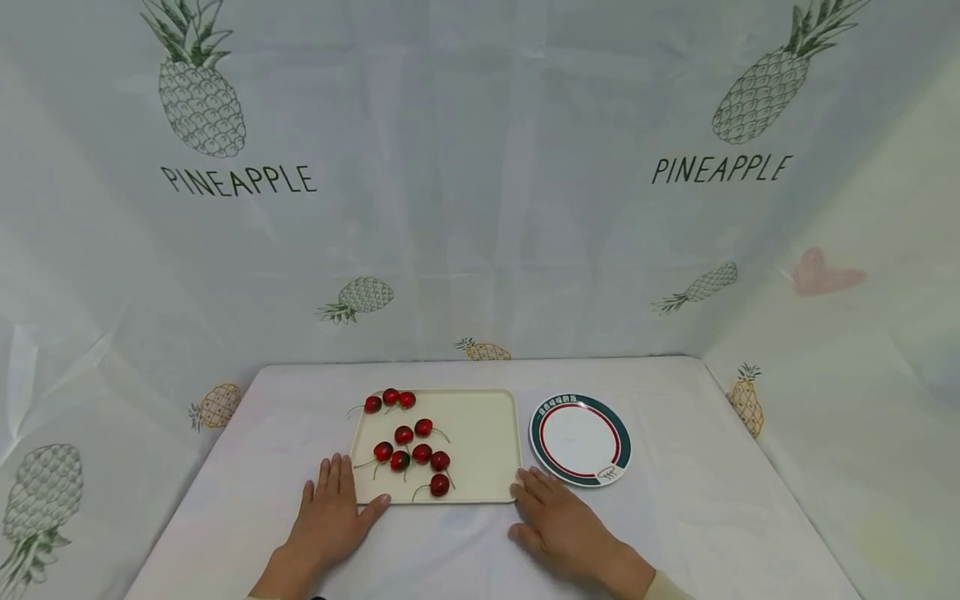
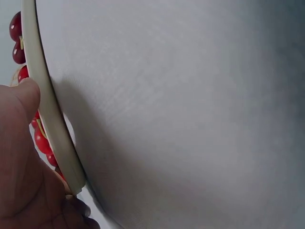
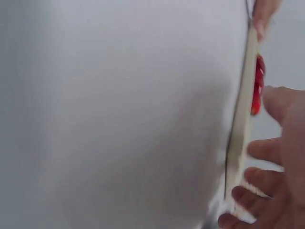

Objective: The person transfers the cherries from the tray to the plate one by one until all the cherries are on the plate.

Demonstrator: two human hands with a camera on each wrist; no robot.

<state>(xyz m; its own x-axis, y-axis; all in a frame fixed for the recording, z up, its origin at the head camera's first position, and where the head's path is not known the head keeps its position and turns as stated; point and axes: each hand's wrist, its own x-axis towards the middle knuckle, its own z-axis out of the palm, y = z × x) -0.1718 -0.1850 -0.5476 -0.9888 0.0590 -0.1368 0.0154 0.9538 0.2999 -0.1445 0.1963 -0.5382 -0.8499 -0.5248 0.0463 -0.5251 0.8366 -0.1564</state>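
Observation:
A cream rectangular tray [image 1: 483, 442] lies on the table, with several red cherries [image 1: 422, 453] on its left half, some showing thin stems. My left hand [image 1: 326, 517] is at the tray's front left corner, fingers straight along the left side and thumb spread to the front edge. In the left wrist view the thumb tip overlaps the tray's rim [image 2: 50, 105]. At the front right corner is my right hand [image 1: 558, 525], fingers extended and fingertips right at the rim, thumb spread apart. The right wrist view shows its fingers loosely spread beside the tray edge [image 3: 242, 114].
To the right of the tray sits a round white plate [image 1: 577, 437] with a dark green rim and a red ring, just beyond the right hand's fingertips. A white cloth [image 1: 720, 500] covers the table. Pineapple-printed sheets [image 1: 480, 250] stand behind and at both sides.

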